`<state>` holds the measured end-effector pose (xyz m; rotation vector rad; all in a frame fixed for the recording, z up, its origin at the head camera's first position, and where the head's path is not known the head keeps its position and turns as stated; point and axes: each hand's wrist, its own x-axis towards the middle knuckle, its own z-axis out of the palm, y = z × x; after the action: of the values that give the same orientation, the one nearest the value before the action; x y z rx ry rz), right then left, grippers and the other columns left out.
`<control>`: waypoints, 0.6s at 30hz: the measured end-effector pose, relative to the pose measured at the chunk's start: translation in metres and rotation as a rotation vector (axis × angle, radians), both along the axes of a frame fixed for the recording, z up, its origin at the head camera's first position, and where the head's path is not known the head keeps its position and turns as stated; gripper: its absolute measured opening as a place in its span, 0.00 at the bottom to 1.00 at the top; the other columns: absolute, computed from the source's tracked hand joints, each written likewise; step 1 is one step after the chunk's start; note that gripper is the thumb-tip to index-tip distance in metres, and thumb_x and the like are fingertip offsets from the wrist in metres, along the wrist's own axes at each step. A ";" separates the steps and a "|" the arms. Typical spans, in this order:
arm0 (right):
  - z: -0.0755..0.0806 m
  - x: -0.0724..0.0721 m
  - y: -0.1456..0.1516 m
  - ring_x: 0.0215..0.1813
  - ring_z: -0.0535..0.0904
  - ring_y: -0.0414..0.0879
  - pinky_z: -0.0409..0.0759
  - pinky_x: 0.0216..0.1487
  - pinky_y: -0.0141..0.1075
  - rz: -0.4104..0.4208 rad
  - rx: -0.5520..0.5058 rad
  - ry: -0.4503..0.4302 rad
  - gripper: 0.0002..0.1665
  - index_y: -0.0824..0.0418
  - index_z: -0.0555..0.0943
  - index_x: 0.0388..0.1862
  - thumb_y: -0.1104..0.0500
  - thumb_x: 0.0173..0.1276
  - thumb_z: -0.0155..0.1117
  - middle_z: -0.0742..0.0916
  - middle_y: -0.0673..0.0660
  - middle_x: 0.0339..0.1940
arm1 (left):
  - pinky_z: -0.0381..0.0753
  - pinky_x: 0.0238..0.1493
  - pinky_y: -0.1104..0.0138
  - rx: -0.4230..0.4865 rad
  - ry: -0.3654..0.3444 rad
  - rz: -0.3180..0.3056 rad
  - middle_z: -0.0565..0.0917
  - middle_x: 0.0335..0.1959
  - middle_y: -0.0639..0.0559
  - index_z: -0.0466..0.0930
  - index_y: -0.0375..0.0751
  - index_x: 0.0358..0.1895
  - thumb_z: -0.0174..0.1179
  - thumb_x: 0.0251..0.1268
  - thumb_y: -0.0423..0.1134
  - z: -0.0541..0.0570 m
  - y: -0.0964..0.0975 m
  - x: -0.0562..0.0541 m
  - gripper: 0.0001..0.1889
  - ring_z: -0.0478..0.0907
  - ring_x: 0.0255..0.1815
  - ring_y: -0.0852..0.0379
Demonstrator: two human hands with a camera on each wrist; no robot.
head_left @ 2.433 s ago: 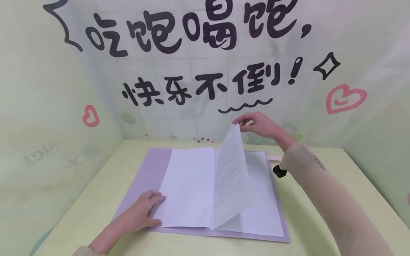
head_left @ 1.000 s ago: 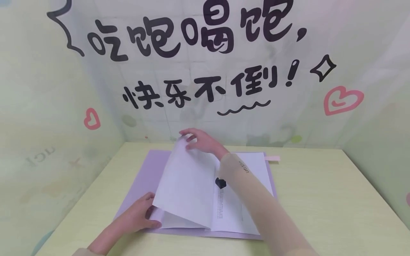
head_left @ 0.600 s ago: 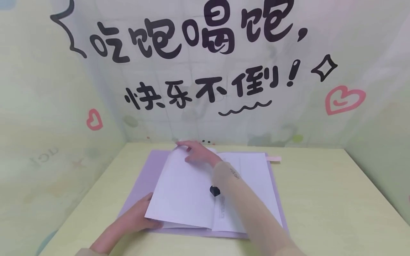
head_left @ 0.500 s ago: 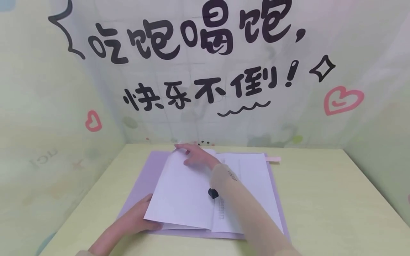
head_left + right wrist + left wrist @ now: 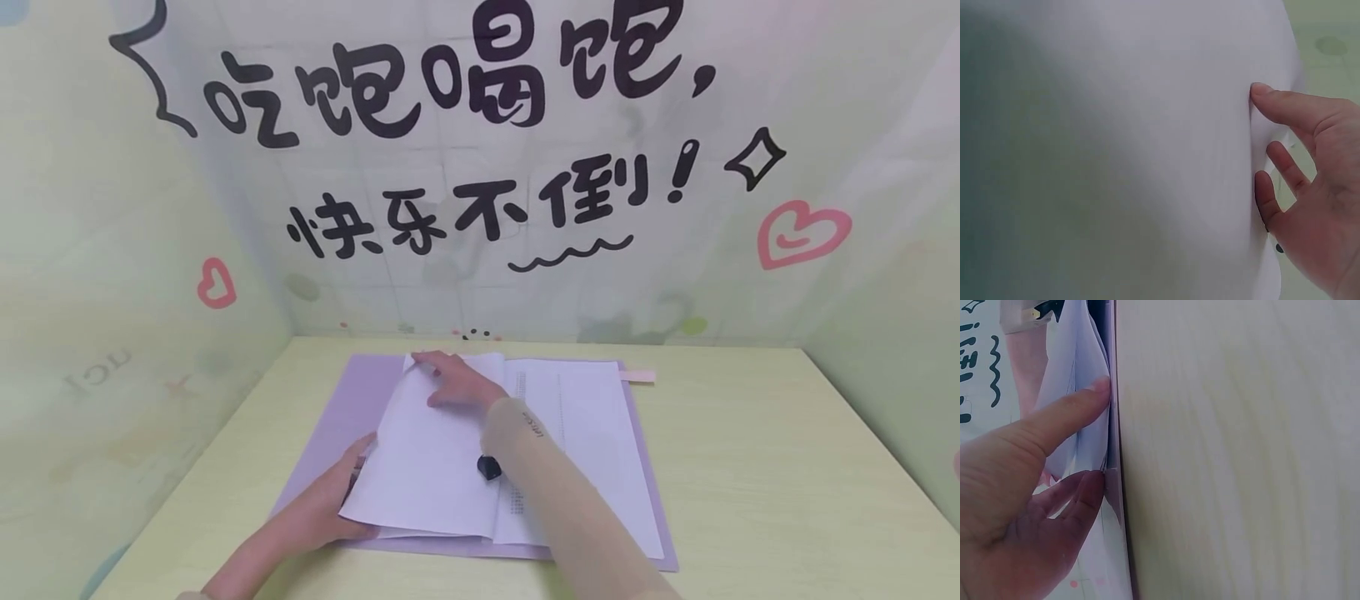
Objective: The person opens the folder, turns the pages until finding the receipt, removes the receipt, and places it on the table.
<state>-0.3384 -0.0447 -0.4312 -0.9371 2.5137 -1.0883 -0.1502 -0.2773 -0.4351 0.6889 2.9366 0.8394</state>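
Note:
A book with a lavender cover (image 5: 360,400) lies open on the table. Its turned left page (image 5: 435,467) is white and slightly raised at the near left corner. My right hand (image 5: 461,382) rests on that page near its far left corner, fingers extended, with the thumb and fingertips along the paper in the right wrist view. At the near left edge, my left hand (image 5: 322,504) is partly covered by the page. In the left wrist view, its thumb (image 5: 1075,412) and fingers lie spread along the edges of the sheets. The right page (image 5: 592,433) bears columns of small print.
A pink tab (image 5: 637,376) sticks out at the far right edge of the book. A small black object (image 5: 489,467) sits at the right sleeve. Pale wood tabletop (image 5: 757,467) surrounds the book, and a printed curtain (image 5: 480,292) hangs behind and beside it.
The page has swung from upright over to the left and come down over the left side. My right hand moved left and down with it. The page now overlaps my left hand.

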 end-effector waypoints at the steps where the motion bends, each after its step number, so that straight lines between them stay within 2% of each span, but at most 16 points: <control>1: 0.000 0.001 -0.001 0.69 0.70 0.49 0.70 0.70 0.43 0.003 0.005 0.000 0.49 0.48 0.58 0.79 0.65 0.63 0.69 0.67 0.49 0.78 | 0.74 0.66 0.50 -0.010 -0.002 0.000 0.72 0.67 0.33 0.50 0.32 0.75 0.81 0.38 0.44 0.000 0.000 0.001 0.61 0.73 0.66 0.39; 4: -0.001 0.002 -0.003 0.68 0.71 0.50 0.69 0.71 0.44 0.006 0.034 0.014 0.49 0.49 0.58 0.79 0.65 0.63 0.69 0.67 0.50 0.78 | 0.71 0.67 0.47 -0.042 0.001 -0.007 0.70 0.70 0.34 0.58 0.32 0.72 0.80 0.41 0.45 0.001 0.000 0.003 0.54 0.69 0.69 0.37; 8: 0.000 0.003 -0.005 0.69 0.71 0.51 0.64 0.76 0.48 0.006 0.079 0.031 0.50 0.50 0.57 0.79 0.64 0.63 0.70 0.65 0.51 0.79 | 0.74 0.64 0.50 -0.072 0.004 -0.021 0.74 0.64 0.38 0.62 0.32 0.70 0.79 0.41 0.50 0.004 -0.001 0.004 0.52 0.73 0.64 0.42; 10: 0.001 0.004 -0.005 0.71 0.69 0.52 0.61 0.77 0.50 0.000 0.106 0.035 0.50 0.49 0.57 0.79 0.64 0.63 0.70 0.65 0.51 0.80 | 0.76 0.62 0.53 -0.089 0.001 -0.029 0.75 0.61 0.42 0.63 0.33 0.70 0.78 0.40 0.55 0.006 -0.002 0.003 0.54 0.74 0.61 0.46; 14: 0.004 0.006 -0.006 0.79 0.59 0.53 0.54 0.80 0.53 -0.015 0.151 0.040 0.51 0.47 0.56 0.80 0.63 0.63 0.69 0.62 0.50 0.81 | 0.79 0.55 0.62 -0.097 -0.005 -0.045 0.75 0.57 0.46 0.65 0.33 0.69 0.77 0.37 0.64 0.008 -0.002 0.001 0.56 0.74 0.53 0.56; 18: 0.005 0.007 -0.008 0.79 0.57 0.53 0.54 0.80 0.53 -0.033 0.165 0.043 0.56 0.41 0.50 0.81 0.64 0.63 0.69 0.67 0.48 0.79 | 0.78 0.45 0.71 -0.064 -0.032 -0.064 0.74 0.54 0.47 0.68 0.32 0.67 0.74 0.43 0.64 0.008 -0.004 -0.002 0.52 0.72 0.45 0.64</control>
<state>-0.3319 -0.0531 -0.4265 -0.8855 2.6143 -0.8628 -0.1524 -0.2812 -0.4266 0.7529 2.8824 0.7410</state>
